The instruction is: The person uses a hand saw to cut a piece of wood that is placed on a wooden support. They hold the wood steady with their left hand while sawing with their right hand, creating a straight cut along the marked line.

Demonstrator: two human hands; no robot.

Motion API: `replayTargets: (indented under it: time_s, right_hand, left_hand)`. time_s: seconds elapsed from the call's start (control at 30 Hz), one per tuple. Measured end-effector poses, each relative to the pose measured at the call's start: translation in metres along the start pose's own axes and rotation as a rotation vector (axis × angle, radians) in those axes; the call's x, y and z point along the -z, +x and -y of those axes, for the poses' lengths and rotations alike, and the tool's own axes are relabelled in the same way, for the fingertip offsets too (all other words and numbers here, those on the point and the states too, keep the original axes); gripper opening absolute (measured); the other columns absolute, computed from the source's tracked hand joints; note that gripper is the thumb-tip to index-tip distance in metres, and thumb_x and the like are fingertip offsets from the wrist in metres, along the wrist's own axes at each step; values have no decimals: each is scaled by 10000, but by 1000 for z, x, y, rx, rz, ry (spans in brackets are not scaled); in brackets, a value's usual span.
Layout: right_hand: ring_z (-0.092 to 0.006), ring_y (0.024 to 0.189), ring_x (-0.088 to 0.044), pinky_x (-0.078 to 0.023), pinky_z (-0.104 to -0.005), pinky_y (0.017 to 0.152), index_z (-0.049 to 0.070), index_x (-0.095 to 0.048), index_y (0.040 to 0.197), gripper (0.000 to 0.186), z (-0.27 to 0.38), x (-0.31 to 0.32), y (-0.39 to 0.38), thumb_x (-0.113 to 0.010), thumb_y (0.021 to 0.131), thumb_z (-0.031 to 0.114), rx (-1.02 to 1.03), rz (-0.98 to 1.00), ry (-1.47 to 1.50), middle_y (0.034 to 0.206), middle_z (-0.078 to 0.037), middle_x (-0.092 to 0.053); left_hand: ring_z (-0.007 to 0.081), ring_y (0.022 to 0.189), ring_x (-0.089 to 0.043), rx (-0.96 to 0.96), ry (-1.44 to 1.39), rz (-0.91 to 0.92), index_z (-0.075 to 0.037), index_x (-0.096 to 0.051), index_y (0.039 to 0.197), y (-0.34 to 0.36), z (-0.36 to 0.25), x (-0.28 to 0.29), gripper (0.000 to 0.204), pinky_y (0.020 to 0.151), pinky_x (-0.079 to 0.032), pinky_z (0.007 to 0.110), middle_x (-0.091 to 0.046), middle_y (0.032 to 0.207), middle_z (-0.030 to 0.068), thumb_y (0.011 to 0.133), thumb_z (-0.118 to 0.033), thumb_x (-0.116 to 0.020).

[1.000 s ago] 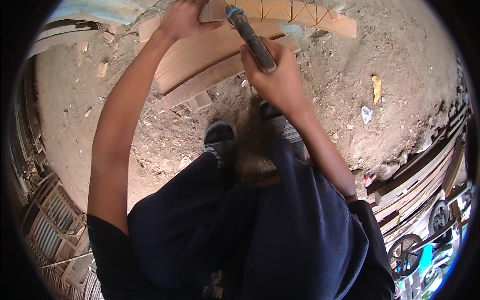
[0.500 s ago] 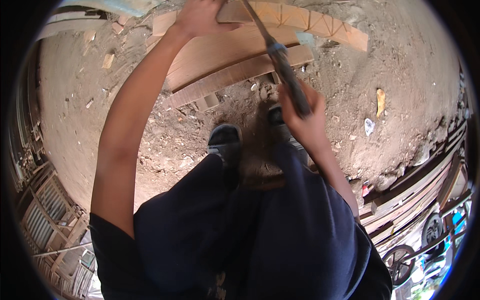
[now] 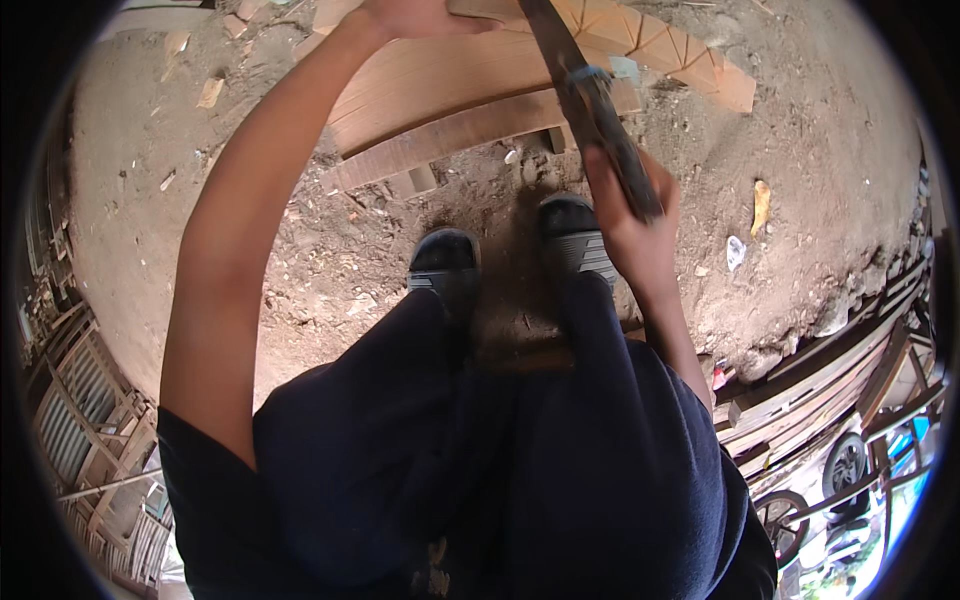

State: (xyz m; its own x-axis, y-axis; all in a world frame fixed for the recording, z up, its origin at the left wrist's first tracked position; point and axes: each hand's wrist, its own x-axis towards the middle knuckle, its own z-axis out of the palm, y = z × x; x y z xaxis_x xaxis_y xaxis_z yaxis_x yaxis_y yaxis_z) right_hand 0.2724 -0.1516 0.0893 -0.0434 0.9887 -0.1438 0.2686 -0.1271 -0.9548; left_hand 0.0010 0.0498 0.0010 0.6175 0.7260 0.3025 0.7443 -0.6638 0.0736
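My left hand (image 3: 415, 18) rests at the top edge on a long wooden beam (image 3: 690, 58). Its thumb is stretched out to the right; the other fingers are partly cut off by the frame. Several zigzag lines run across the beam's right part. My right hand (image 3: 642, 215) is closed round the dark handle of what looks like a handsaw (image 3: 552, 40), with a blue band where handle meets blade. The blade slants up and left across the beam, its tip out of view. Under the beam lies a wide wooden plank (image 3: 430, 90), with a narrower board (image 3: 450, 140) along its near side.
My sandalled feet (image 3: 445, 262) stand on the dirt ground just behind the boards. A small wooden block (image 3: 412, 182) supports the near board. Stacked timber (image 3: 800, 390) and a motorbike wheel (image 3: 848, 465) are at the lower right. A yellowish scrap (image 3: 761, 205) lies to the right.
My right hand has drawn the saw back toward me and to the right. In the picture, my left hand sits slightly higher on the beam, and the view has shifted a little.
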Motion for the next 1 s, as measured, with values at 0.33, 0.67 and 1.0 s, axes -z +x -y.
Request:
replayTargets:
  time_s: [0.33,0.67,1.0]
  right_hand:
    - [-90,556,-515,-414,-292,503,-35,-603,790,191,4,-5,-7,-621,901,120,16,-27,-79,595,-73,-561]
    - [-70,559,-501,-413,-268,519,-38,-635,864,158,8,-4,-9,-618,906,113,28,-43,-85,620,-30,-563]
    - [-75,543,-491,-401,-292,503,-8,-584,761,185,9,-18,27,-635,888,116,22,-12,-2,570,-56,-534]
  left_hand:
    - [394,991,-604,75,-81,69,50,-615,1006,8,-5,10,709,888,-474,461,-647,992,244,643,-537,-776]
    - [420,949,-585,30,-101,80,68,-590,979,12,-7,18,676,836,-462,481,-615,964,256,672,-508,-766]
    - [407,949,-568,209,-472,-5,30,-626,929,13,14,-2,398,849,-450,462,-608,959,238,884,-362,-573]
